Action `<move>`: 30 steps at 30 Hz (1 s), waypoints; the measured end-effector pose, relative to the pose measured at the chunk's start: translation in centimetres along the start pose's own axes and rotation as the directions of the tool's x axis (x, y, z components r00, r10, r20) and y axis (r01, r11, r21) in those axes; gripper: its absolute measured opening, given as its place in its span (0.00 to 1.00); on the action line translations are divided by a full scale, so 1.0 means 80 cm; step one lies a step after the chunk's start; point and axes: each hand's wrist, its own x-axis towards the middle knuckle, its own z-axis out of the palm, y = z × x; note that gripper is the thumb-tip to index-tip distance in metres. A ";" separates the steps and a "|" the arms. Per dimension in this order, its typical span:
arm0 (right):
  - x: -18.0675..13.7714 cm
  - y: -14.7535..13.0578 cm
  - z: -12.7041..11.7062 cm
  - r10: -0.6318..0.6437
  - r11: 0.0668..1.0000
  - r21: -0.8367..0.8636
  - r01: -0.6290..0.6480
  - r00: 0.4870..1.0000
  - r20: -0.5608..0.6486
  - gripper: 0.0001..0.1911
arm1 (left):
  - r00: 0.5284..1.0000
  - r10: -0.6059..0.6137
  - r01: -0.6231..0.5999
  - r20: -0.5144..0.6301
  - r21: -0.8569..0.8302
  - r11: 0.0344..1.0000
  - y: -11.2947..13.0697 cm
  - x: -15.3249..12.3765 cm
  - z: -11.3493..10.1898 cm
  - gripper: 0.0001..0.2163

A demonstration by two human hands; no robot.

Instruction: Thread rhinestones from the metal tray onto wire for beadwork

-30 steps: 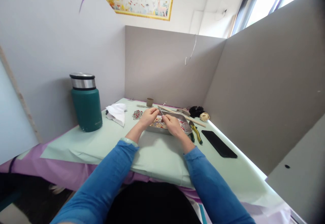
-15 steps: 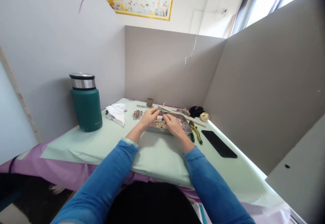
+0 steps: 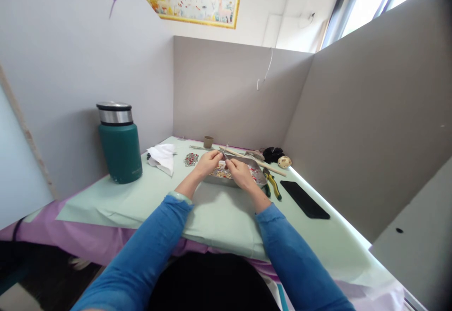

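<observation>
A metal tray (image 3: 260,177) holding small red, gold and white beads lies on the pale green table cover. Both of my hands hover over it, fingertips meeting above its far left part. My left hand (image 3: 207,163) is pinched closed, and my right hand (image 3: 239,171) is pinched closed too. Between the two pinches is something tiny and thin that I cannot make out. Blue sleeves cover both forearms.
A green flask (image 3: 120,143) stands at the left, a white tissue (image 3: 162,156) and a small bead pile (image 3: 191,159) beside it. Yellow-handled pliers (image 3: 273,184), a black phone (image 3: 304,199), wooden sticks (image 3: 259,162), a small cup (image 3: 208,141) and grey partition walls surround the tray.
My two hands have drawn slightly closer together over the tray; otherwise nothing has moved.
</observation>
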 end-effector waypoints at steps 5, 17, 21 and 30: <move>0.001 0.000 0.000 0.008 1.000 0.013 -0.008 1.000 0.011 0.21 | 0.996 0.087 -0.091 0.027 0.163 0.982 -0.008 0.004 -0.002 0.12; 0.003 -0.001 0.002 0.031 0.984 0.175 -0.036 0.999 0.032 0.22 | 0.991 0.136 -0.137 0.019 0.121 0.983 -0.008 0.003 -0.001 0.12; 0.002 -0.004 0.007 0.046 0.996 0.077 -0.043 0.998 -0.044 0.22 | 0.979 0.190 -0.161 -0.069 0.303 0.939 -0.008 -0.001 0.002 0.11; 0.003 -0.002 0.005 0.048 0.980 0.195 -0.045 0.999 -0.010 0.23 | 0.996 0.069 -0.069 -0.053 0.006 0.998 -0.009 0.001 0.012 0.11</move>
